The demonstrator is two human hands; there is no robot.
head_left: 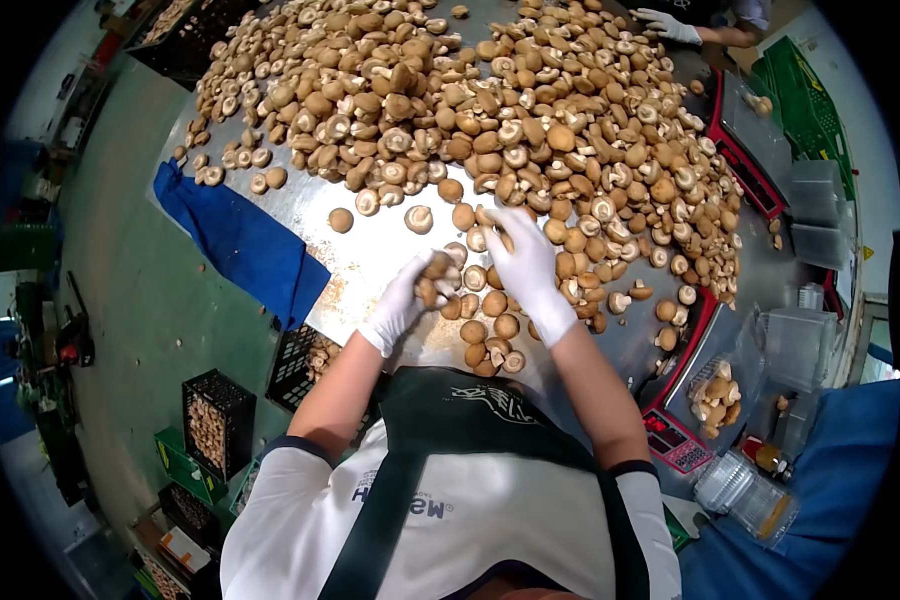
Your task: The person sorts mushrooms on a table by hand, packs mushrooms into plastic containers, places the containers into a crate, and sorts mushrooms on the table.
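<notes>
A big heap of brown-capped mushrooms (400,100) covers the far part of the metal table (320,210). My left hand (398,306), in a white glove, is closed around a couple of mushrooms (432,280) at the near side of the heap. To its right, my gloved right hand (526,262) reaches down with its fingers curled on a mushroom (507,241); the fingertips are partly hidden. Loose mushrooms (475,330) lie between and below the two hands, some cap up and some stem up.
A blue cloth (235,235) hangs over the table's left edge. Red-edged scales (675,440) stand on the right, one with a clear box of mushrooms (715,400). Clear plastic boxes (800,345) are stacked beyond. Black crates (218,425) sit on the floor. Another person's gloved hand (668,25) is at the far right.
</notes>
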